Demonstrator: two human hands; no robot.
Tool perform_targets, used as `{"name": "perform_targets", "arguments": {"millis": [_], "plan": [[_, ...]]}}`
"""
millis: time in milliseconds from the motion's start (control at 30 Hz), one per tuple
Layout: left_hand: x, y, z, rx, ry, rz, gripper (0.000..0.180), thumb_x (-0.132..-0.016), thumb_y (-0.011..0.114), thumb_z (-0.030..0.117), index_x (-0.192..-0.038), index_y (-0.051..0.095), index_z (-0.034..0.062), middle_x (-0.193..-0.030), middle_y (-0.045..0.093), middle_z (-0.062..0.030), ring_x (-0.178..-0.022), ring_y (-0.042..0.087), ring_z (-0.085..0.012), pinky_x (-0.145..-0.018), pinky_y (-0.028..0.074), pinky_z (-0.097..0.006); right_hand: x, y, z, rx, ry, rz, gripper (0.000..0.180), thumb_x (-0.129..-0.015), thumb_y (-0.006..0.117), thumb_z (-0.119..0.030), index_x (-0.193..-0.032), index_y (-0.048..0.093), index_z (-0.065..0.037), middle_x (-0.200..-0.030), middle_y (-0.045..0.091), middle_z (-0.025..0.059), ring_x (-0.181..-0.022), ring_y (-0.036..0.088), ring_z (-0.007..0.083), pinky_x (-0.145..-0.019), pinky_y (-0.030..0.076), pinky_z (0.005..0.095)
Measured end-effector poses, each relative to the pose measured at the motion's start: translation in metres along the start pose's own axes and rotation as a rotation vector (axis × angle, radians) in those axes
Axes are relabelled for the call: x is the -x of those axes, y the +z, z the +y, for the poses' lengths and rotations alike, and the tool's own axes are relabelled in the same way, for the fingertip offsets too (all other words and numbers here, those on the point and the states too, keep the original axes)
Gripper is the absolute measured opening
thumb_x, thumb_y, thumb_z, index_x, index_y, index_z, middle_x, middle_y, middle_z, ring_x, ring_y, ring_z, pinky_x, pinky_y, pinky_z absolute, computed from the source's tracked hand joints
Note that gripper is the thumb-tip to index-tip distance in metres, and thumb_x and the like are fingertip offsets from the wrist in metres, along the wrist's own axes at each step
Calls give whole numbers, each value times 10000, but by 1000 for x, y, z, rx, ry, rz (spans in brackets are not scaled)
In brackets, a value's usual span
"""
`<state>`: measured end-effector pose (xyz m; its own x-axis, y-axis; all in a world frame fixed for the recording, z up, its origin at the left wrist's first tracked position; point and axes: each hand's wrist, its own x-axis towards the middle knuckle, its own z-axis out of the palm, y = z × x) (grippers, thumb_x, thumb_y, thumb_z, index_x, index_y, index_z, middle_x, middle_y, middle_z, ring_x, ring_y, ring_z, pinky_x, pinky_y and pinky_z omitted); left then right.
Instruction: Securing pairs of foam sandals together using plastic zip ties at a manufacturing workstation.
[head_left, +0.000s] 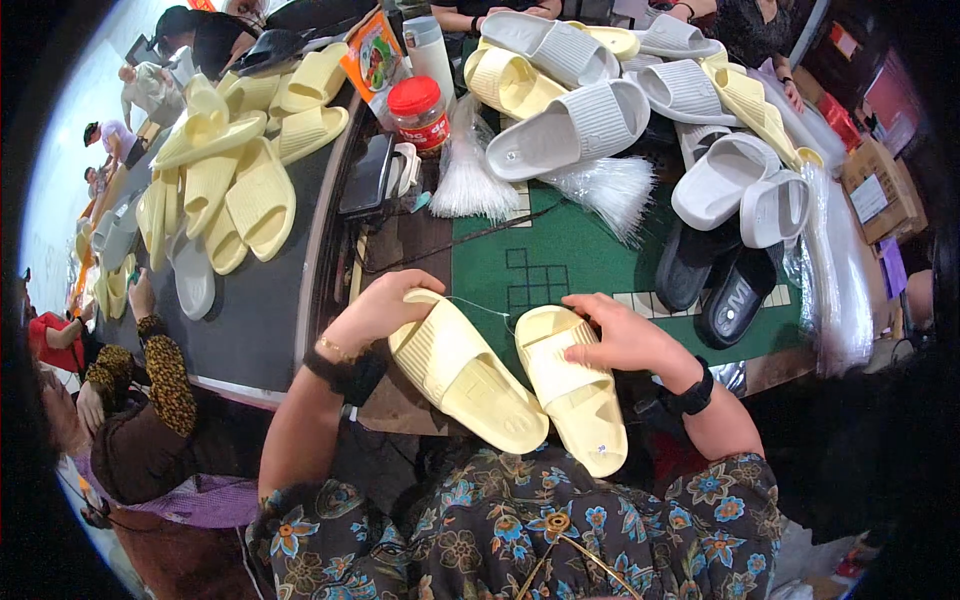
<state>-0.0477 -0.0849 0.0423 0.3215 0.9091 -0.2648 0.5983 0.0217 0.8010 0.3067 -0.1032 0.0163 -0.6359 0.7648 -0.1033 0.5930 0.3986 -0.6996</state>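
Note:
Two pale yellow slide sandals are held over the near edge of the green mat. My left hand (372, 312) is closed round the toe end of the left sandal (465, 375), the fingers partly hidden behind it. The right sandal (575, 385) is in my right hand (632, 338), with thumb on its ribbed strap and fingers at its toe. Both heels point toward me and touch or overlap near the bottom. A thin clear plastic tie (478, 305) arcs between the two toe ends; whether it is fastened at both ends I cannot tell.
Grey and yellow slides (575, 130) are heaped at the back right, with black slides (740, 295) below. Bundles of clear ties (472, 170) lie by a red-lidded jar (418, 112). On the left, a dark conveyor belt (265, 320) carries more yellow slides (262, 195). Co-workers sit around.

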Motion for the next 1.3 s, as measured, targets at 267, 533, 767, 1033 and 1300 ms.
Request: {"name": "perform_targets", "arguments": {"millis": [267, 533, 767, 1033, 1300], "plan": [[-40, 23, -15, -39, 64, 156, 378, -868, 681, 180, -1190, 611, -6, -1062, 652, -147, -960, 642, -197, -849, 508, -306, -25, -3, 17, -436, 368, 160, 343, -793, 710, -257, -951, 666, 44, -832, 686, 96, -760, 629, 152, -698, 508, 307], [3, 42, 21, -272, 122, 202, 773, -760, 792, 384, -1335, 477, -26, -1323, 489, -246, -1250, 483, -353, -1052, 402, -400, -16, -15, 56, -224, 281, 610, 474, -864, 660, -274, -1206, 558, 37, -1169, 592, 185, -1051, 582, 265, -915, 465, 359], [15, 51, 19, -287, 170, 118, 905, -670, 863, 317, -1382, 420, -22, -1401, 423, -244, -1304, 432, -370, -1095, 368, -410, -19, -6, 25, -154, 66, 317, 476, -844, 676, -324, -1175, 593, 9, -1209, 579, 199, -1152, 541, 338, -996, 421, 403], [-12, 46, 38, -151, 225, 62, 750, -749, 797, 318, -1342, 476, -10, -1271, 537, -237, -1197, 529, -358, -1018, 434, -406, -39, -5, 11, 11, 19, 396, 439, -821, 683, -307, -1117, 631, 12, -1160, 604, 188, -1108, 554, 348, -975, 432, 416], [-62, 47, 8, -468, 274, 309, 305, -793, 702, 218, -1048, 692, 51, -999, 642, -189, -872, 647, -349, -778, 529, -428, -91, 16, -4, 78, -79, 297, 330, -832, 631, -243, -1101, 659, -54, -1136, 614, 171, -1062, 564, 367, -941, 450, 443]]}}
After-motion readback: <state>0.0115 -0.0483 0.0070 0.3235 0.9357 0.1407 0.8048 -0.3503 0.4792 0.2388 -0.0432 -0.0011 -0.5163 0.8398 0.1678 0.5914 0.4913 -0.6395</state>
